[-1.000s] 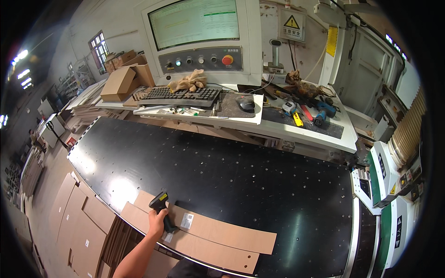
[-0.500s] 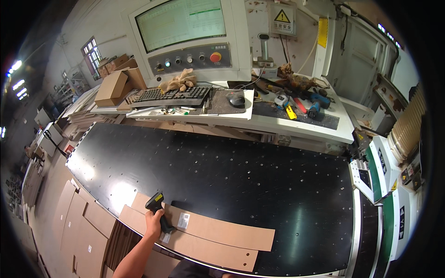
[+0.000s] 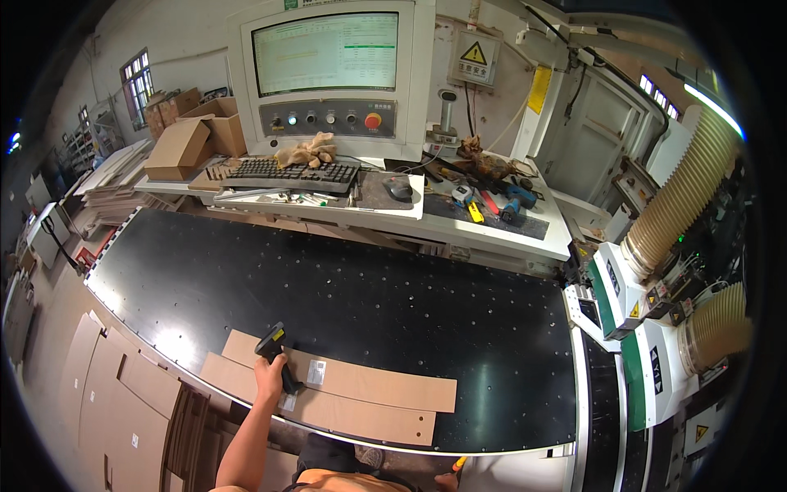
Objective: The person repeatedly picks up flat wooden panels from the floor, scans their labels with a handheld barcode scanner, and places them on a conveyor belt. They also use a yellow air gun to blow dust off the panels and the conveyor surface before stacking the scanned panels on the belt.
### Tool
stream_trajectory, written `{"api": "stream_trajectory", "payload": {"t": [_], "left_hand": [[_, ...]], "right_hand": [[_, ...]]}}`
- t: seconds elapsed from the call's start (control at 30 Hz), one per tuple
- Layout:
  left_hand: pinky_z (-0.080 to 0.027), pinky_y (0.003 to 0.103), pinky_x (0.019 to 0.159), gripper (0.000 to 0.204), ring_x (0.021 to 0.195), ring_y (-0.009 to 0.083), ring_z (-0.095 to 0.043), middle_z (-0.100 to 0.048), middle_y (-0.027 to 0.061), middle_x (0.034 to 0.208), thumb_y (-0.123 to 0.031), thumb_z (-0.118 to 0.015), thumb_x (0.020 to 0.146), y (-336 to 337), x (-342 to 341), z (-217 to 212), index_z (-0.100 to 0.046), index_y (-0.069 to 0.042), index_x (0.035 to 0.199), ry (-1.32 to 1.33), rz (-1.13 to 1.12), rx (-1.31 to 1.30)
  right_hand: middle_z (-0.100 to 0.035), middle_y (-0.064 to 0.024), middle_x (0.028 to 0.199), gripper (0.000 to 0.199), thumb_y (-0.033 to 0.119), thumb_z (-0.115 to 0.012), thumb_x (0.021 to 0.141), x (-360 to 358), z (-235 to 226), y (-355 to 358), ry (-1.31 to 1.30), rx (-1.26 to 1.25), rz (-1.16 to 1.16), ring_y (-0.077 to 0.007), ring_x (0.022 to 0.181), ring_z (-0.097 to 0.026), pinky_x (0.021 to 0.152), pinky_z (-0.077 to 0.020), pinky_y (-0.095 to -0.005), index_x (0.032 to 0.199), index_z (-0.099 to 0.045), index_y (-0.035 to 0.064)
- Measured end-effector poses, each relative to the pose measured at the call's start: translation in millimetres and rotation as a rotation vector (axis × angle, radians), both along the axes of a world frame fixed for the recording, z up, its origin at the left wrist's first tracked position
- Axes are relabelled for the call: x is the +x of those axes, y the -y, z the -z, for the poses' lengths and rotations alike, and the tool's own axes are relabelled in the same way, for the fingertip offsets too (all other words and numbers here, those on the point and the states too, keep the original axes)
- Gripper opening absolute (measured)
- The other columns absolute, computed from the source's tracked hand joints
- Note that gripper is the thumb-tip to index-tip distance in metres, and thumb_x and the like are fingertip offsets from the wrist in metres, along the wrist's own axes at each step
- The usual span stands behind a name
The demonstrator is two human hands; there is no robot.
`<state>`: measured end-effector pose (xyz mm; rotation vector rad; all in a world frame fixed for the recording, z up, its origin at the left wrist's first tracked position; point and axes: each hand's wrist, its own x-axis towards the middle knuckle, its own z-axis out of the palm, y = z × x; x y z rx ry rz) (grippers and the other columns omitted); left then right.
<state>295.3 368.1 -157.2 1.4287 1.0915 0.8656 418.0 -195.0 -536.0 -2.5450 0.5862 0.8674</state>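
One hand (image 3: 269, 379), left, gripping black scanner (image 3: 273, 348); scanner head aimed up-left, handle running down-right over brown strips (image 3: 369, 385)

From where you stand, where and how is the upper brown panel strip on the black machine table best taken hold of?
Grip the upper panel strip at its free right end, coming from the right. The strip is long, thin and flat on the black table, and that end projects past the lower strip. The left hand with the handheld scanner occupies the other end.

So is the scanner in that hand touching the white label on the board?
Cannot tell. In the head view the handheld scanner sits close beside the white label, but from above, any contact or gap is unclear.
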Motion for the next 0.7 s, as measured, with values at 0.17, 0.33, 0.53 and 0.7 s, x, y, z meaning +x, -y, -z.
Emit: {"api": "stream_trajectory", "payload": {"t": [0.17,0.33,0.53,0.7], "left_hand": [[-0.044,0.03,0.057,0.029,0.066,0.0113,-0.055,-0.059,0.0024,0.073,-0.022,-0.066,0.081,3.4,-2.6,-1.5,-0.064,0.006,0.086,-0.059,-0.006,-0.069],[-0.044,0.032,0.057,0.032,0.065,0.0118,-0.054,-0.058,0.0025,0.07,-0.027,-0.068,0.08,1.4,2.6,8.1,-0.065,0.005,0.081,-0.008,0.004,0.024],[-0.044,0.029,0.058,0.026,0.063,0.0126,-0.054,-0.056,0.0013,0.074,-0.026,-0.068,0.083,-0.7,9.7,14.6,-0.064,0.0,0.086,-0.015,-0.018,-0.079],[-0.043,0.027,0.057,0.026,0.064,0.0114,-0.056,-0.064,0.0053,0.076,-0.023,-0.07,0.084,1.9,26.7,11.7,-0.065,0.003,0.081,0.148,0.009,-0.17]], "right_hand": [[-0.06,-0.0269,0.129,0.079,0.017,-0.075,0.06,-7.0,28.7,33.3,0.158,0.041,0.183,-0.0398,0.119,-0.059,0.104,-0.0453,-0.0444,0.134,-0.054,0.0002],[-0.064,-0.0276,0.117,0.075,0.027,-0.079,0.063,13.4,22.0,37.8,0.474,0.071,-0.004,-0.0469,0.108,-0.061,0.097,-0.0482,-0.0507,0.127,-0.052,-0.0026],[-0.07,-0.023,0.093,0.038,0.038,-0.071,0.08,17.4,-73.6,9.1,0.486,0.139,-0.006,-0.0417,0.089,-0.067,0.083,-0.0527,-0.049,0.086,-0.067,0.0008],[-0.069,-0.022,0.076,0.043,0.039,-0.068,0.085,19.0,-141.7,-1.1,0.863,0.174,0.013,-0.0417,0.073,-0.068,0.07,-0.0537,-0.0485,0.078,-0.067,-0.0032]]}}
